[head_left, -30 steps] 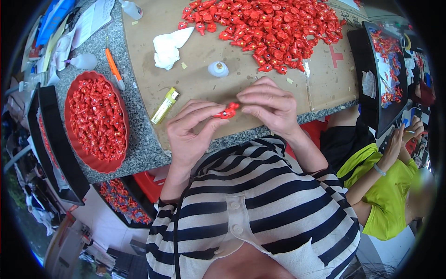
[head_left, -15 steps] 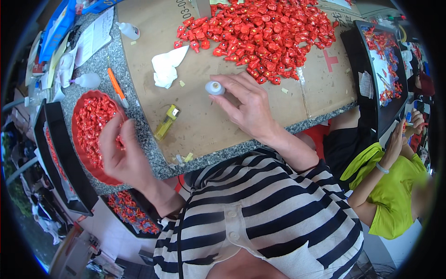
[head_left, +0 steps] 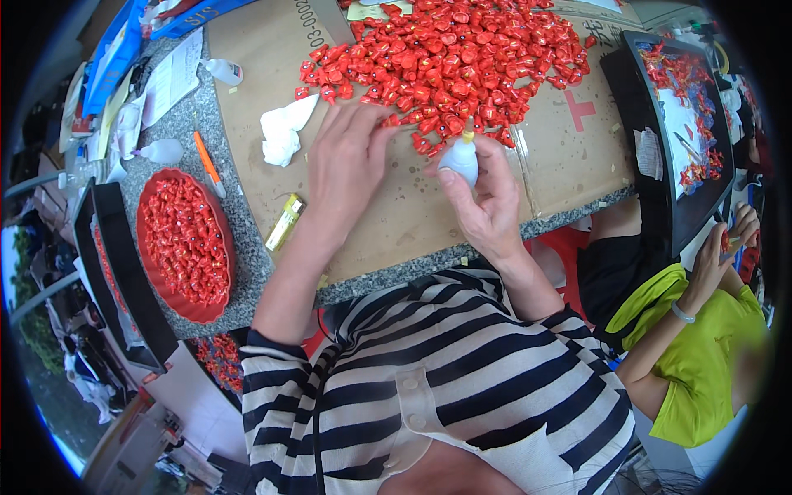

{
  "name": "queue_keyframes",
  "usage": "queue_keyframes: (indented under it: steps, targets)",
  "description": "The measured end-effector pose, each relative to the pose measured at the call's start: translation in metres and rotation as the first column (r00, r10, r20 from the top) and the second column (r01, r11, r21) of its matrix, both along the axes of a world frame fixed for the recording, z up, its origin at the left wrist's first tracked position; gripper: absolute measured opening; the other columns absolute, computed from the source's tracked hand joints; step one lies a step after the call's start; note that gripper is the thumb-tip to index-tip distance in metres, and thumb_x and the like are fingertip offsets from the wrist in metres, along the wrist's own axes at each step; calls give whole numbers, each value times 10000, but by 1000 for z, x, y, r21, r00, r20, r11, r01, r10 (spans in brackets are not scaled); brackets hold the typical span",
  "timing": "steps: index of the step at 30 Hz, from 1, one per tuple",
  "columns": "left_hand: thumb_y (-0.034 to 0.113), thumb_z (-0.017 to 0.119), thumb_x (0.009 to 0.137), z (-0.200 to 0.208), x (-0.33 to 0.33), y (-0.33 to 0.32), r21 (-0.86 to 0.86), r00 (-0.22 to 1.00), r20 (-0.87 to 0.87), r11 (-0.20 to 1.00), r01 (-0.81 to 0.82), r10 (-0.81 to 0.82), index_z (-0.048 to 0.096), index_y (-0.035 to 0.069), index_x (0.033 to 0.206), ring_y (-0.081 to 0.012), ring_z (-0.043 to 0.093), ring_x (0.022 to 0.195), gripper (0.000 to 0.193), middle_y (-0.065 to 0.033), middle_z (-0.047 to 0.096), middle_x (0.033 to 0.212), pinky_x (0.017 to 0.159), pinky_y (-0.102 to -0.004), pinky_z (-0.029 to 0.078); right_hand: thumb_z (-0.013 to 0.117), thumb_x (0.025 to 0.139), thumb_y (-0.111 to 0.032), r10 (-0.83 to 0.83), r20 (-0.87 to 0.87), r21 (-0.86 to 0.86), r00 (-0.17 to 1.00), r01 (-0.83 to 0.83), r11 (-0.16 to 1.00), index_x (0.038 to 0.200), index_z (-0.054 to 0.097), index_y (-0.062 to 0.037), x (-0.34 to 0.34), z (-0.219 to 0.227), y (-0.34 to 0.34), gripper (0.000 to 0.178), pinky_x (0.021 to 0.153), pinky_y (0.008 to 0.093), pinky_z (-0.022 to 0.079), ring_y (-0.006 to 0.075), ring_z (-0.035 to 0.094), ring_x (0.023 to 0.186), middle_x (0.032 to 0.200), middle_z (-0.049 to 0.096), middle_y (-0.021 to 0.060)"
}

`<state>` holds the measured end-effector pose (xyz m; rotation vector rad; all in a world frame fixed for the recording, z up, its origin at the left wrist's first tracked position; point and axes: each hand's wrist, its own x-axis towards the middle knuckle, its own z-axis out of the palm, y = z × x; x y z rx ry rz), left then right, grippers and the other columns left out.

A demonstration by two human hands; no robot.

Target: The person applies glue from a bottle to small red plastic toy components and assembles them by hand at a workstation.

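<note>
The bottle is partly covered by the right hand; beyond its fingers, the pile is cut off above.

We see soft, even light across the worktable. The left window glares white; fisheye distortion bends outer edges.

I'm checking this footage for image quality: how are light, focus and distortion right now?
Head view: fisheye distortion bows the black tray at right; head view: even light shows the white bottle clearly, with small glints on the red pieces; head view: the bright opening at far left washes out; head view: the co-worker's head is blurred.
</note>
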<state>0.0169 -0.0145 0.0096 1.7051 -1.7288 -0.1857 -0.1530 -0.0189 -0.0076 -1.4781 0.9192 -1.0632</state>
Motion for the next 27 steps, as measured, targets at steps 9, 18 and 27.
queue_keyframes:
  steps: [9, 18, 27]
  targets:
    - [-80, 639, 704, -2, -26, 88, 146, 435, -894, 987, 62, 105, 600, -38, 991, -123, 591, 801, 293, -82, 621, 899, 698, -234, 497, 648, 743, -75, 95, 94, 87, 991, -103, 991, 1038, 539, 10, 27, 12, 20, 325, 689, 266, 450, 162, 567, 815, 910, 578, 119]
    - [-109, 610, 717, -17, -10, 98, 92, 164, -983, 994, 64, 81, 556, -68, 969, -148, 599, 813, 261, -107, 602, 894, 725, -243, 508, 665, 714, -39, 162, -80, -112, 984, -171, 979, 1058, 526, 12, 18, 28, 21, 375, 699, 255, 462, 161, 592, 802, 901, 604, 111]
    - [-123, 581, 733, -16, -2, 98, 70, 156, -985, 997, -11, 71, 548, -71, 957, -151, 595, 862, 233, -120, 595, 949, 779, -249, 495, 728, 631, -19, 274, -43, -77, 961, -277, 958, 899, 613, 38, -3, 30, 17, 298, 534, 221, 416, 130, 560, 618, 726, 611, 102]
